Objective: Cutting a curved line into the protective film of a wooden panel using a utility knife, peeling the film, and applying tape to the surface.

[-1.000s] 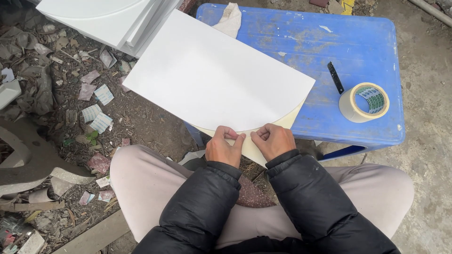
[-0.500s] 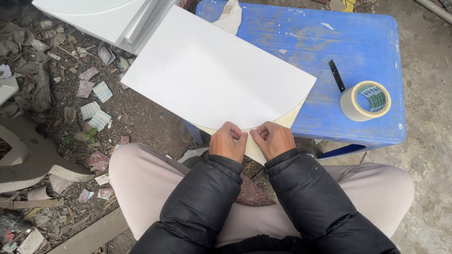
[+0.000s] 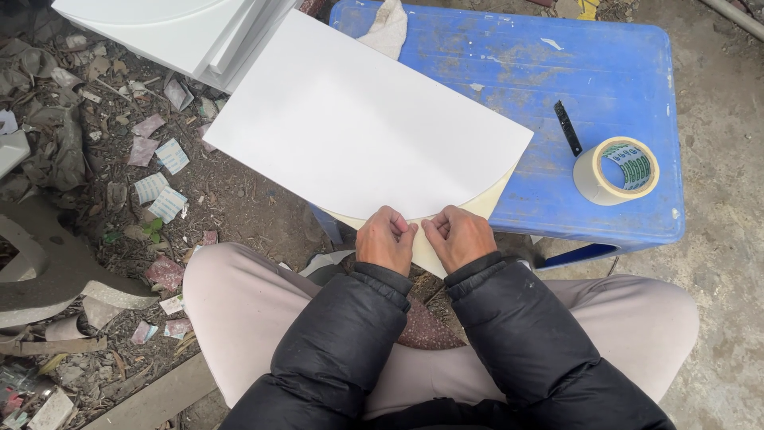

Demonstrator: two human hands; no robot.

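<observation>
A white panel (image 3: 358,119) with one rounded edge lies across the blue plastic stool (image 3: 605,80) and overhangs it toward me. A cream strip of tape (image 3: 426,247) runs along its curved near edge. My left hand (image 3: 384,240) and my right hand (image 3: 460,236) sit side by side at that near edge, fingers curled and pinching the strip against the panel. Both arms wear black padded sleeves.
A roll of cream tape (image 3: 617,171) and a black utility knife (image 3: 567,129) rest on the stool's right side. A crumpled cloth (image 3: 384,30) lies at its far edge. White panels (image 3: 183,32) are stacked at top left. Paper scraps and debris (image 3: 155,171) litter the ground on the left.
My left hand has shifted slightly right, closer to my right hand. The panel has barely moved.
</observation>
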